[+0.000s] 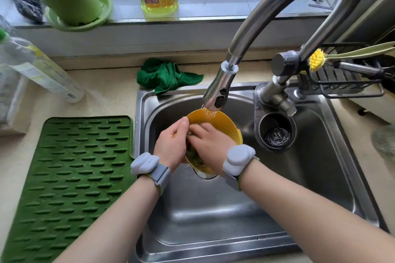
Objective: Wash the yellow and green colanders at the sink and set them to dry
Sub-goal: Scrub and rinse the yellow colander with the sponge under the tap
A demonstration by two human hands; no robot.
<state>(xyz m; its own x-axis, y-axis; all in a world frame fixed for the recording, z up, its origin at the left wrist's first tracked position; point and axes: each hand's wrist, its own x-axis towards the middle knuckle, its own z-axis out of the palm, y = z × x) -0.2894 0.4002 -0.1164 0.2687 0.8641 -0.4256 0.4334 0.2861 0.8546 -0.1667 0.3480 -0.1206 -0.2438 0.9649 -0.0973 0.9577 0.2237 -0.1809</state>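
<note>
Left grip [171, 143] holds the left rim of the yellow colander [222, 123], thumb curled over the edge. Right grip [210, 142] rests inside the bowl with fingers extended, pressing on its inner surface. The colander is tilted in the steel sink [320, 177], directly under the faucet head [218, 89], and water runs onto its far rim. A green drying mat [70, 177] lies on the table, just left of the sink. A green cloth [166, 76] lies at the sink's far left corner. A steel scourer [277, 136] sits in the round cup to the right.
</note>
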